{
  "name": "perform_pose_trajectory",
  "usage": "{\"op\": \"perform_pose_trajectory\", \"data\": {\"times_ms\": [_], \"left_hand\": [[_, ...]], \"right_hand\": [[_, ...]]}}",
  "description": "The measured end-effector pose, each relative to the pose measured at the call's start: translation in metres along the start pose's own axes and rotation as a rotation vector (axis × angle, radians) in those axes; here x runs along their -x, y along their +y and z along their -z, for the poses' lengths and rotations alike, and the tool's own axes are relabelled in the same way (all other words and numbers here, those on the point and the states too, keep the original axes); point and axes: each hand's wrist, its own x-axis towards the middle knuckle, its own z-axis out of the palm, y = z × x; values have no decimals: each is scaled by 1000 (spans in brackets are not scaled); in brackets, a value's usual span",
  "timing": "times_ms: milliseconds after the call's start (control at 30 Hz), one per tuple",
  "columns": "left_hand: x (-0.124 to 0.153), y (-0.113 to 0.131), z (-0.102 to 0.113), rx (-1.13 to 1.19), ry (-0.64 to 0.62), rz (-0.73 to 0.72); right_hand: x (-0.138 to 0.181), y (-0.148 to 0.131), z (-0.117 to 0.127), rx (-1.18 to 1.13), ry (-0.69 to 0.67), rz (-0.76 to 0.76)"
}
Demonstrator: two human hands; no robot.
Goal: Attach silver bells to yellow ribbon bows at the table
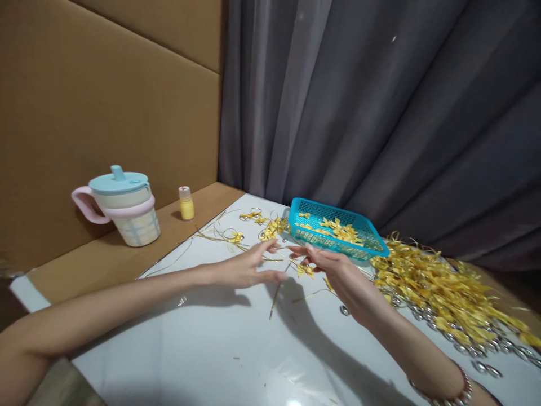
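Observation:
My left hand (249, 265) hovers over the white table (203, 344), fingers spread and pointing right toward a thin gold ribbon strand (276, 296). My right hand (333, 270) meets it from the right, fingertips pinched on a small yellow ribbon bow (305, 270) with gold strands trailing from it. Just beyond both hands sits a blue plastic basket (372, 237) holding several yellow bows. A large heap of yellow and gold ribbon pieces (439, 282) lies to the right of my right hand.
A pastel lidded cup with a pink handle (122, 206) and a small yellow bottle (186, 203) stand on the cardboard ledge at the left. More finished bows (266, 225) lie by the basket. Silver rings (477, 349) line the heap's near edge. Grey curtain hangs behind.

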Motion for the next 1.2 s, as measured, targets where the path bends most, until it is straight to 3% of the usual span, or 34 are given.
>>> {"op": "perform_pose_trajectory", "data": {"times_ms": [67,133,200,300,400,500,633,833,967,1200], "left_hand": [[-23,14,-18,45,-126,-103],[-41,26,-37,61,-254,-62],[-51,35,-53,56,-288,-53],[-48,45,-71,137,-330,-61],[-35,50,-81,272,-459,-48],[-22,52,-89,298,-557,-21],[-15,48,-102,347,-676,54],[-31,37,-123,774,-928,297],[-42,23,-137,937,-978,416],[-46,3,-144,909,-992,402]], "right_hand": [[2,-10,4,92,87,98],[5,-18,15,141,158,116],[11,-25,31,140,191,67],[27,-29,53,58,144,-11],[51,-25,64,-180,25,-80],[77,-14,67,-356,47,-106],[110,3,82,-388,132,-98],[135,26,132,-437,259,-166],[132,53,158,-516,312,-237],[127,107,168,-609,305,-252]]}}
